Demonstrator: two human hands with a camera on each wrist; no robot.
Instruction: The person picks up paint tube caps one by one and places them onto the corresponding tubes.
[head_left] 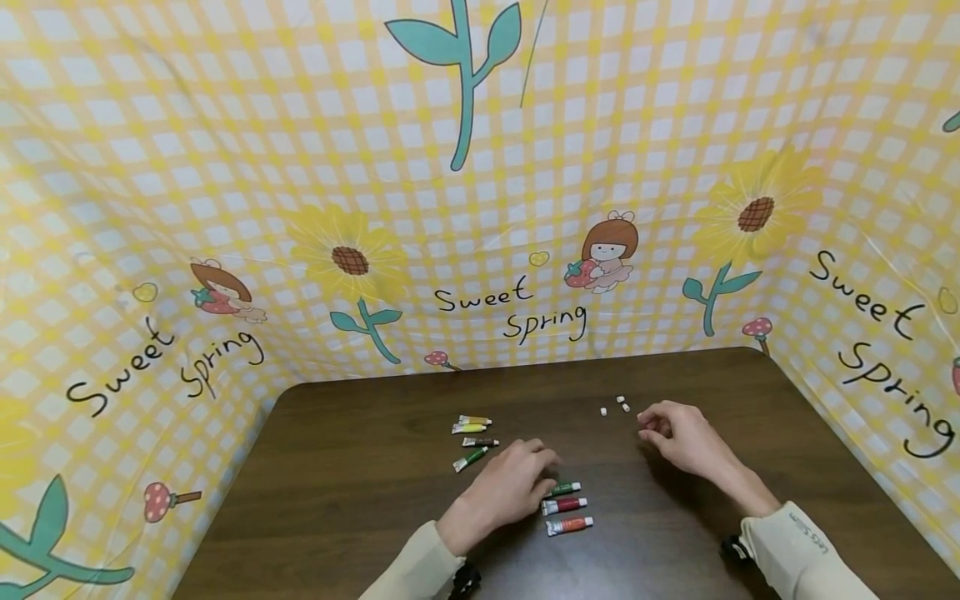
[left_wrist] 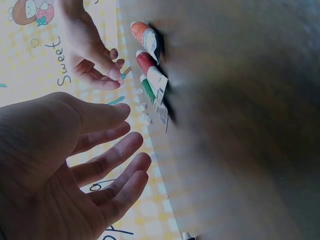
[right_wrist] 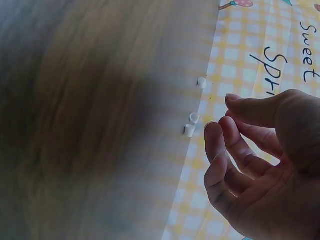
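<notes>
The step looks like reaching: left of the nearer green tube, partly hiding it in the head view, the left hand hovers empty, loosely spread; beyond the tube, the right hand, thumb narrowly apart, seemingly empty, is near white pieces. Picking one up would call for a fine pinch; the tube's print is unreadable.

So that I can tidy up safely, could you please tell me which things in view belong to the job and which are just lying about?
Likely the job:
green tube, red tube and orange tube beside the left hand
four tubes farther left
three white pieces near the right hand

Seemingly just background:
patterned cloth
black wristbands
</notes>
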